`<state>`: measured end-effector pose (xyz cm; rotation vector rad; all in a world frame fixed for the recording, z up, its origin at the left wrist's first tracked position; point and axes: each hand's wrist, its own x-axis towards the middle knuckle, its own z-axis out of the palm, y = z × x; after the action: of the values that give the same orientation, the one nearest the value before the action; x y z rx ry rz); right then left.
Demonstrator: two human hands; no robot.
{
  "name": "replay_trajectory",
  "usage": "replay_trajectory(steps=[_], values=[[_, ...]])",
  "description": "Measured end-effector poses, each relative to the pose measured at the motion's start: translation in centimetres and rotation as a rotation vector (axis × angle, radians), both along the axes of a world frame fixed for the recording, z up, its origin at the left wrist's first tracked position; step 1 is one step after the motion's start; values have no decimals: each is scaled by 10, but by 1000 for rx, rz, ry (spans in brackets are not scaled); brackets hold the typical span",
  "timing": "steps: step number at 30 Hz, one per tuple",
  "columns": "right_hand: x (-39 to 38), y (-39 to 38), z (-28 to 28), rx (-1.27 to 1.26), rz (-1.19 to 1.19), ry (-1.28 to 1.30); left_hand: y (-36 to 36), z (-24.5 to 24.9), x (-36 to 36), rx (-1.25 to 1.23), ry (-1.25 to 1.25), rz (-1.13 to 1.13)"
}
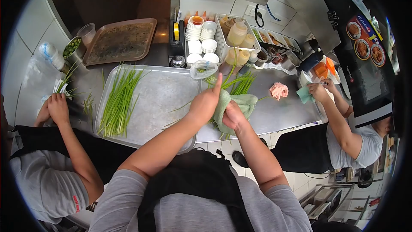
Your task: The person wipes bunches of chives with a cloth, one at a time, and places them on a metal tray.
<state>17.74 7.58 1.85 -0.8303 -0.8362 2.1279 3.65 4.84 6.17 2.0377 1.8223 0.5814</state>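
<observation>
A light green cloth (224,111) is bunched in my right hand (234,115), whose fingers are closed around it. My left hand (207,103) is right beside it, thumb raised, wrapped about a few long green chives (233,69); its other fingers are largely hidden. Thin stalks stick out to the left below my left wrist. Behind the cloth, more chives (243,83) lie on the steel counter. To the left, a large metal tray (161,90) carries a neat bunch of long chives (119,99).
A brown tray (120,41), stacked white cups (195,30) and a basket of sauce bottles (237,33) line the back. A pink cloth (279,91) lies to the right. Co-workers stand on both sides: one handles greens (62,87), another a green cloth (305,95).
</observation>
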Motion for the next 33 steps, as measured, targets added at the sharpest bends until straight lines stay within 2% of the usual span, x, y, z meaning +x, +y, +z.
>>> replay_trajectory(steps=[2, 3, 5, 6, 8, 9, 11, 12, 13, 14, 15, 16, 18, 19, 21, 24, 27, 31, 33], values=[[-2, 5, -12, -31, -49, 6, -7, -10, 5, 191, 86, -108], [-3, 8, -18, -62, -98, 13, -9, -17, 7, 193, 87, -108], [-5, 12, -26, -112, -142, 33, -11, -28, 9, 455, 11, -114], [-5, 13, -30, -165, -186, 53, -11, -33, 10, 459, 13, -115], [-4, 10, -24, -160, -194, 94, -12, -36, 12, 505, -375, 47], [-4, 9, -21, -157, -201, 132, -10, -44, 10, 509, -373, 47], [-3, 5, -13, -161, -174, 84, -10, -56, 1, 79, -617, 141], [-3, 4, -12, -167, -146, 35, -8, -62, -3, 80, -618, 144], [0, 3, -16, -166, -142, 34, -7, -54, -9, -230, -879, 134], [3, 4, -22, -103, -24, 80, -6, -48, -13, -547, -1130, 119], [5, 5, -27, -41, 94, 126, -5, -52, -13, -508, -1055, 74], [2, 4, -25, -42, 98, 125, -4, -60, -12, -506, -1056, 77], [-4, -1, -17, -36, -127, -12, -3, -76, -7, -264, -937, 51], [-5, -1, -14, -39, -124, -12, -5, -70, -9, -265, -938, 55], [-3, 4, -11, -53, -156, -30, -10, -59, -15, -156, -653, -15], [5, 15, -13, -104, -199, -34, -22, -68, -22, -43, -609, -53], [12, 21, -10, -119, -250, -34, -43, -63, -37, -149, -490, -63], [24, 33, -17, -109, -284, -39, -77, -76, -63, -140, -561, -115], [28, 42, -23, -99, -288, -34, -96, -70, -80, -271, -520, -91]])
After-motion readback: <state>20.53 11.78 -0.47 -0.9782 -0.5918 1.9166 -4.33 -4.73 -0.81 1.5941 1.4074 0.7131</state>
